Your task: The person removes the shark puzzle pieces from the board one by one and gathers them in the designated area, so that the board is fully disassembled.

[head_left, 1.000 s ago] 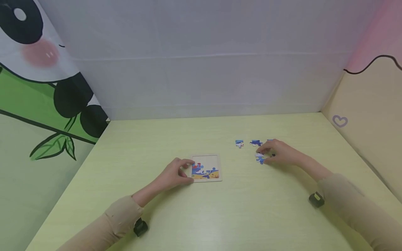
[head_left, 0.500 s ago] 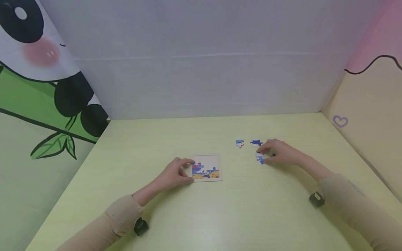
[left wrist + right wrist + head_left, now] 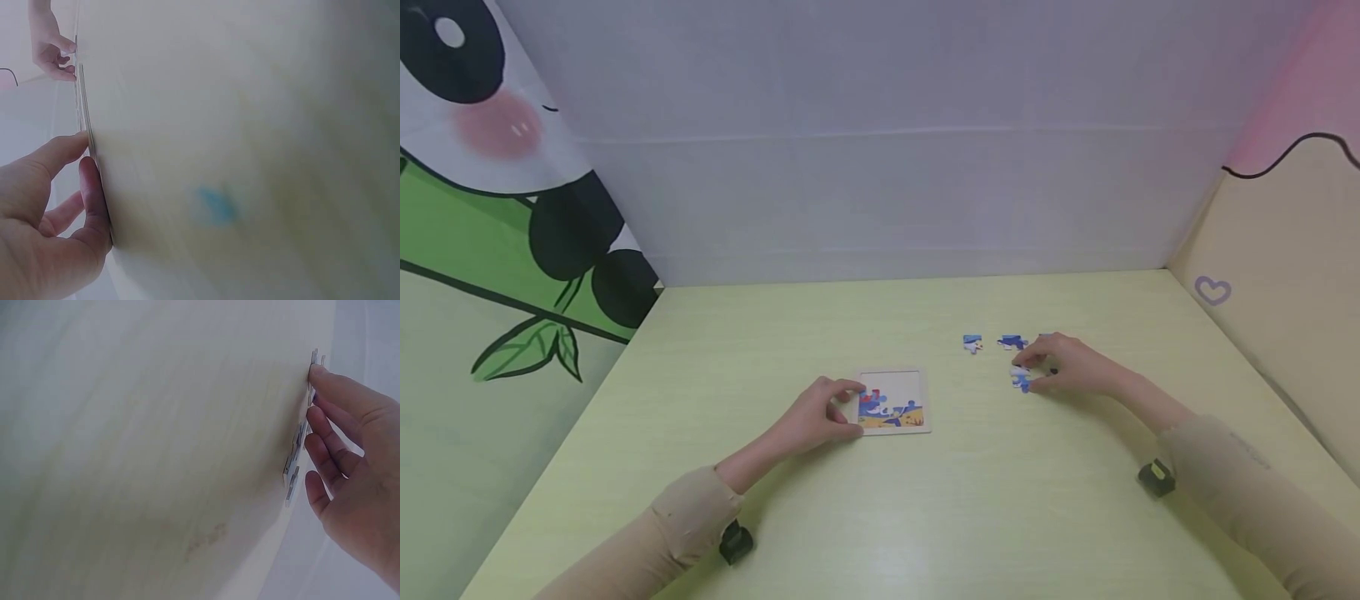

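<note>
A small square jigsaw tray (image 3: 927,402) lies on the table, its lower part filled with blue, red and yellow pieces and its upper part bare. My left hand (image 3: 811,414) holds its left side, thumb at the near corner and a finger higher up. The left wrist view shows that hand (image 3: 56,219) against the tray's thin edge. To the right, my right hand (image 3: 1071,367) pinches a blue and white puzzle piece (image 3: 1021,380) at table level between thumb and forefinger. In the right wrist view the other fingers of the right hand (image 3: 365,469) are loosely bent.
Behind the right hand lie loose puzzle pieces: one blue and white (image 3: 972,343), one dark blue (image 3: 1012,342), and one partly covered by the hand (image 3: 1046,336). Another dark bit shows between its fingers. A pale wall (image 3: 910,200) borders the table's (image 3: 925,517) back edge.
</note>
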`<state>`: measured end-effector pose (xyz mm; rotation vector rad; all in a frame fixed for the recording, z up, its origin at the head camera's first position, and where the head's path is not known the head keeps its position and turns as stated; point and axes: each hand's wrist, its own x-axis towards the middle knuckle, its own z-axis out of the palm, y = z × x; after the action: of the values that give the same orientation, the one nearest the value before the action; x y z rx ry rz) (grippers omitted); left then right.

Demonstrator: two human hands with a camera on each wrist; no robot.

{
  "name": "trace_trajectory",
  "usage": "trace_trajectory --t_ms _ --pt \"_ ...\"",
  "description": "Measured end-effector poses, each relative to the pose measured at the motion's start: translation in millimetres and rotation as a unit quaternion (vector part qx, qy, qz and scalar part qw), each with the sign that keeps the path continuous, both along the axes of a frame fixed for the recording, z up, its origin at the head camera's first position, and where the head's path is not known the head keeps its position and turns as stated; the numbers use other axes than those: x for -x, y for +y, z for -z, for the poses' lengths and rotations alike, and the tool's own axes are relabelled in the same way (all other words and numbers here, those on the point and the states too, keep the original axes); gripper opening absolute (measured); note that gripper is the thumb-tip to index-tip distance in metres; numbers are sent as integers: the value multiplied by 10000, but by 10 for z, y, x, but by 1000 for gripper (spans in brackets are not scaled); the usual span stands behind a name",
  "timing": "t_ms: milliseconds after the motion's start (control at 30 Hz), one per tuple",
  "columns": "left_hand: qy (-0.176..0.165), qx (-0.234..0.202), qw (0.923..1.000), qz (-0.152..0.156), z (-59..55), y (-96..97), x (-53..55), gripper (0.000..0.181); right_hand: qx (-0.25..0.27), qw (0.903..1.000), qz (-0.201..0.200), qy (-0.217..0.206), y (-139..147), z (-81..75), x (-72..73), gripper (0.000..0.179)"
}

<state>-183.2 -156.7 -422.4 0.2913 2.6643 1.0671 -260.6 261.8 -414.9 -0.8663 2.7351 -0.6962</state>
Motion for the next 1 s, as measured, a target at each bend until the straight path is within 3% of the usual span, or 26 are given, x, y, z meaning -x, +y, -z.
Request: trace_trajectory --t_ms 233,533,767,1000 --pt "-24 -92 9999 -46 -17 7 -14 68 -152 9998 -44 97 -2 -51 -32 46" --pt "-4 -117 9999 -85 -43 10 -22 72 137 9996 140 205 -163 -208 -7 49" --pt "-15 -102 9999 -123 -21 -13 -12 73 627 9969 -79 478 -542 -257 22 48" --pt "-38 -97 9999 -133 -16 -30 -7 77 907 9954 -75 307 -1111 -201 -38 50"
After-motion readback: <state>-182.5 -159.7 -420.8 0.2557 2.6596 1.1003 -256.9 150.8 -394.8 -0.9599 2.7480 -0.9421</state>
